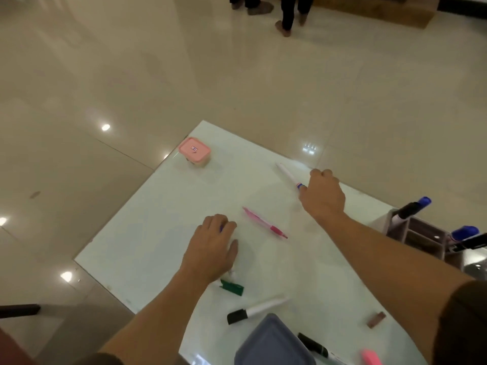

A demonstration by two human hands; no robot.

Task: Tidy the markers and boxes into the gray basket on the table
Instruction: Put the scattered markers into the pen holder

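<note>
Green-capped marker [232, 287] sits in our left hand's [212, 248] curled fingers. Our right hand [325, 197], curled, touches a white marker [287, 175]; we cannot tell its grip.

No writing can be read: the small sticker [194, 148] on the lid of the pink box [197, 161] is too blurred.

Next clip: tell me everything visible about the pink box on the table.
The pink box is small and rounded-square, plastic by its look, with a solid pink lid over a paler body. The lid is on and carries a small sticker, too small to read. The box stands upright near the far left corner of the white table, close to the edge. Nothing but the table touches it.
</note>
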